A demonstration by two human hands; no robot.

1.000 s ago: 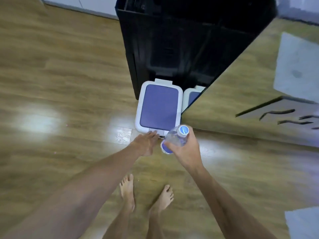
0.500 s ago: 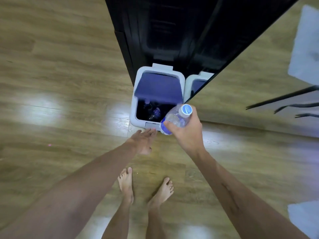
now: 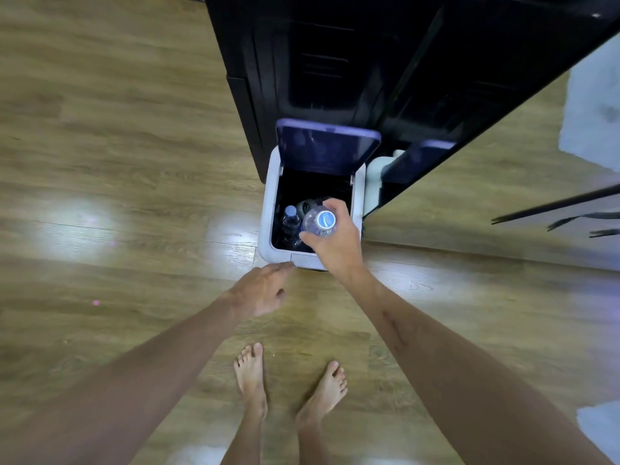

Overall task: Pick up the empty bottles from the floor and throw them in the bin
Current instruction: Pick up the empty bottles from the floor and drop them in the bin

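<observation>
our right hand (image 3: pixel 335 239) reaches forward from the lower right, forearm running diagonally up to the pale grey rectangular plastic bin (image 3: pixel 268 209). its fingers and thumb curl round the clear plastic water bottle with a blue cap (image 3: pixel 318 221), gripping it by the upper body just under the cap. thumb on the left side, fingers wrapped over the far side.

bottle held over the open mouth of the bin, toward its near right part. its long axis runs close to our line of sight: the cap faces up at us, the base points down into the bin. most of the body is foreshortened behind the cap and shoulder.

our left hand (image 3: pixel 265 290) is extended low, palm down, fingers straight and loosely together, holding nothing. its fingertips (image 3: pixel 285 266) reach the near edge of the bin at the front panel; we cannot tell whether they touch it.

the bin's purple lid (image 3: pixel 327 147) is tipped up at the far side, standing against a tall glossy black cabinet (image 3: pixel 335 62). inside the dark bin lies another clear bottle with a pale cap (image 3: pixel 290 218), on the left, plus a dark shape behind it that we cannot make out.

bin stands on a wood-plank floor (image 3: pixel 117 162). our two bare feet (image 3: pixel 288 384) stand on it near the bottom, short of the bin.
</observation>
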